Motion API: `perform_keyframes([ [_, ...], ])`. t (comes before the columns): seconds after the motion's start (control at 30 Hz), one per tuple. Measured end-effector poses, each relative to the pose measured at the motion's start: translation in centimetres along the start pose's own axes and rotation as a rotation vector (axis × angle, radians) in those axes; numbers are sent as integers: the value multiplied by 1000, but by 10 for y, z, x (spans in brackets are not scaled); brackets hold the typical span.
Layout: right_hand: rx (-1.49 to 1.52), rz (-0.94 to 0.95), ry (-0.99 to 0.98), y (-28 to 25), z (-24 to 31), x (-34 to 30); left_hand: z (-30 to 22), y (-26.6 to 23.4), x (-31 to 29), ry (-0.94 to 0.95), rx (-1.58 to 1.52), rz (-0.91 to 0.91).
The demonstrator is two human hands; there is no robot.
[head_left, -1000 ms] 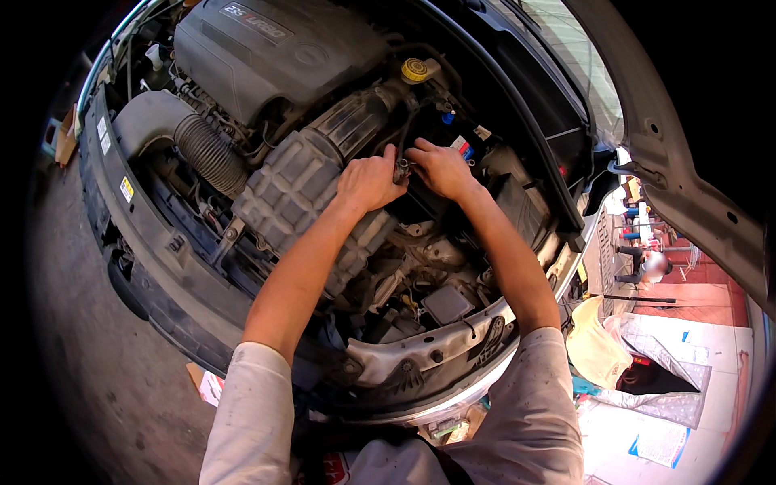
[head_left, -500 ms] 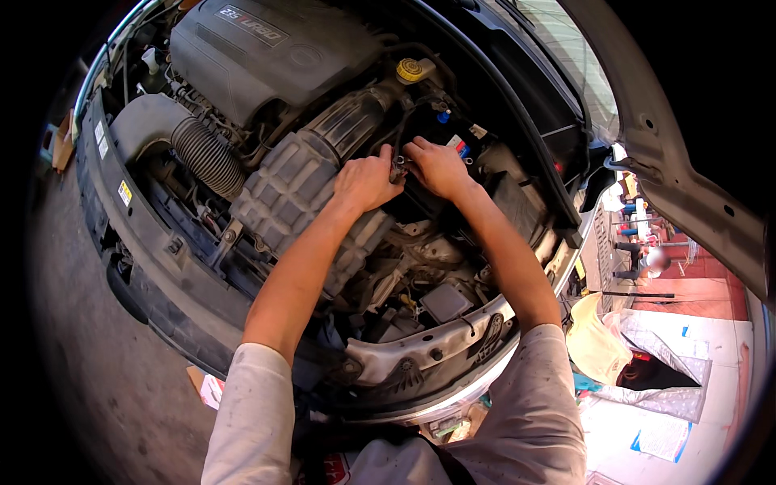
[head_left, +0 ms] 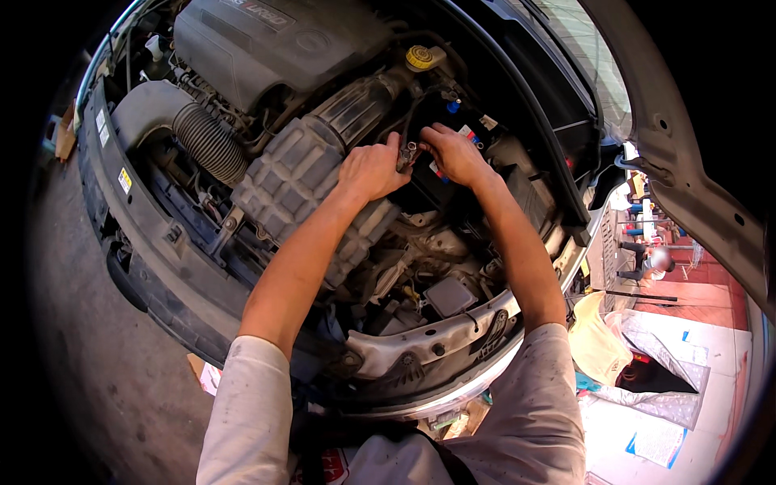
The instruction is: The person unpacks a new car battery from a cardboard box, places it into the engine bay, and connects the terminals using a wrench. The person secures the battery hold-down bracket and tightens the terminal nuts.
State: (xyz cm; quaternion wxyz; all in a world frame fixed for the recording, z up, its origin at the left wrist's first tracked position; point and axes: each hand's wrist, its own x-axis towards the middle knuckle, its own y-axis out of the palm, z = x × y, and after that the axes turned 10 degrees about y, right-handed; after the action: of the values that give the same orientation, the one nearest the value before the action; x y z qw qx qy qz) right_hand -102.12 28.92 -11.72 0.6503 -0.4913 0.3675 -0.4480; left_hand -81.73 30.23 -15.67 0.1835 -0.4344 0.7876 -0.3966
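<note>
Over the car's engine bay both arms reach forward. My left hand [head_left: 371, 171] is closed on a metal battery cable clamp [head_left: 406, 156], its thumb and fingers around the near side. Just to the right, my right hand [head_left: 457, 156] has its fingers curled together beside the clamp. Whatever its fingertips hold is too small to make out. Beneath the right hand lies a dark car battery [head_left: 430, 187], partly hidden, with a red and blue label. A dark cable [head_left: 406, 113] runs up from the clamp area. A blue cap [head_left: 453, 106] sits beyond the hands.
Left of the hands lie the ribbed air filter housing [head_left: 295, 166], a corrugated intake hose [head_left: 212, 144] and the engine cover [head_left: 267, 44]. A yellow cap [head_left: 419, 57] stands at the back. The raised hood [head_left: 687, 162] edges the right side. A person [head_left: 653, 263] is in the distance.
My right hand has drawn slightly right, away from the clamp, so more of the clamp and the battery label shows. My left hand stays at the clamp. The view has shifted slightly.
</note>
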Motion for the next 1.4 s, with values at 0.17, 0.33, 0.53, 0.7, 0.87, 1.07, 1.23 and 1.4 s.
perform_keyframes([
  [0.17,-24,-33,-111,3,-7,2,0,-1,-1,0,-1,-4],
  [0.33,36,-5,72,16,-4,-8,-4,-3,-2,-18,11,-1],
  [0.53,103,-148,430,46,27,-16,-3,2,1,-18,2,-9],
  [0.7,335,-274,789,58,70,-19,2,4,3,-36,12,-3],
  [0.87,418,-321,721,56,63,-25,-2,2,0,-30,17,-68],
  [1.07,134,-89,528,24,25,-18,-4,0,0,-56,-18,-4],
  [1.23,-63,59,336,10,3,-4,-4,-2,1,-64,2,34],
  [1.4,7,78,354,14,0,-7,-5,-2,2,-53,13,25],
])
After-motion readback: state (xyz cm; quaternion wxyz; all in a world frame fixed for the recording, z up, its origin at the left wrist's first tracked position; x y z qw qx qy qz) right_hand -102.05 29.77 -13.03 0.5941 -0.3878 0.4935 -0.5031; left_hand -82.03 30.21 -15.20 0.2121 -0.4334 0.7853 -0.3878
